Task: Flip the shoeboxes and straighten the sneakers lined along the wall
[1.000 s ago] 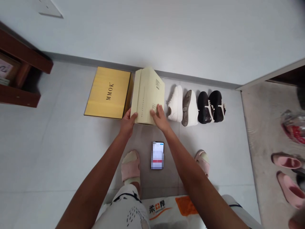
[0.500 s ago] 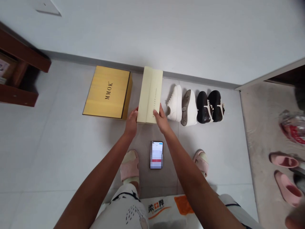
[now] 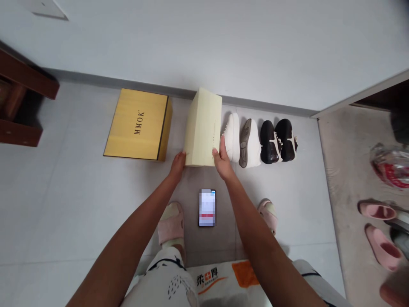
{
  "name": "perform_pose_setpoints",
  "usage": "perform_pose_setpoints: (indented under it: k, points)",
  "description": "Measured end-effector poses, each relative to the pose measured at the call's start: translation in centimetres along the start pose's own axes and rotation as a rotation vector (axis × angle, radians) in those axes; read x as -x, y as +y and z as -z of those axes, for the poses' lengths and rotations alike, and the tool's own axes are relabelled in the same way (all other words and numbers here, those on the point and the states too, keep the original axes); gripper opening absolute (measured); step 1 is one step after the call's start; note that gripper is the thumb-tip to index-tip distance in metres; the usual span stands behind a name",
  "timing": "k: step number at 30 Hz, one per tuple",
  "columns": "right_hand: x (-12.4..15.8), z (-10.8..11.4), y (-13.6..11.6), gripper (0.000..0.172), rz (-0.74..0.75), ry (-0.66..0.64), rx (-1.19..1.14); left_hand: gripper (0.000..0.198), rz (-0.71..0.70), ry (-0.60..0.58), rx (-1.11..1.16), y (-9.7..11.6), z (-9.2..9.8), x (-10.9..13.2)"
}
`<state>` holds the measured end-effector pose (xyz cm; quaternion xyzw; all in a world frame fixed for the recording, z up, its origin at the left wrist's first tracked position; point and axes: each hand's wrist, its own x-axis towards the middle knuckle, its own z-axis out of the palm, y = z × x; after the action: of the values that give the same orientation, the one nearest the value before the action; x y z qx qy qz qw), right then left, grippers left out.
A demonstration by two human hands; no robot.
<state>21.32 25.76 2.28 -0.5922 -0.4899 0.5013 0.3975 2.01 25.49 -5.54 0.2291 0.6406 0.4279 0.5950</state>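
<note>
A pale cream shoe box (image 3: 204,128) stands on the floor between a gold box and a row of shoes. My left hand (image 3: 177,165) grips its near left corner and my right hand (image 3: 223,160) grips its near right edge, fingers pressed on the box. A gold box marked MMOK (image 3: 136,124) lies flat to the left, a gap away. Right of the cream box a pair of white sneakers (image 3: 243,138) stands on edge, then a pair of dark shoes (image 3: 277,140). A phone (image 3: 207,207) with a lit screen lies on the tiles between my feet.
A grey wall with a skirting board (image 3: 96,79) runs behind the boxes. A dark wooden shelf (image 3: 19,102) juts in at the left. At the right a rough mat (image 3: 351,179) holds pink slippers (image 3: 378,226) and a plastic bag (image 3: 391,166).
The cream box has been turned about its long axis, its labelled face rolling out of sight, and it now stands close against the white sneakers. Both hands stayed on its near end.
</note>
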Motion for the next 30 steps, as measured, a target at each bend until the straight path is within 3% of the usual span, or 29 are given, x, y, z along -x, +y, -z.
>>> perform_pose_setpoints:
  k: [3, 7, 10, 14, 18, 22, 30]
  points:
    - [0.0, 1.2, 0.2, 0.087, 0.036, 0.002, 0.05, 0.04, 0.093, 0.037, 0.011, 0.2, 0.0, -0.1]
    - [-0.6, 1.5, 1.0, 0.083, 0.047, 0.024, 0.065, 0.045, 0.049, 0.057, 0.086, 1.5, 1.1, 0.8]
    - [-1.1, 1.2, 1.4, 0.082, -0.025, 0.043, 0.077, 0.053, 0.028, 0.067, 0.11, 2.3, 1.9, 1.7]
    - [-1.5, 0.7, 0.7, 0.081, -0.123, 0.016, 0.067, 0.06, -0.077, 0.109, 0.053, 2.8, 2.1, 2.9]
    - [-1.6, 0.1, 0.2, 0.078, -0.05, -0.09, 0.032, 0.067, -0.228, 0.132, 0.02, 3.1, 1.8, 3.3]
    - [-1.7, -0.9, 1.9, 0.08, -0.091, -0.083, 0.043, 0.069, -0.306, 0.15, -0.061, 3.2, 1.9, 3.0]
    - [-1.7, -2.2, 4.9, 0.075, -0.115, -0.083, 0.059, 0.068, -0.304, 0.195, -0.16, 2.2, 2.5, 3.0]
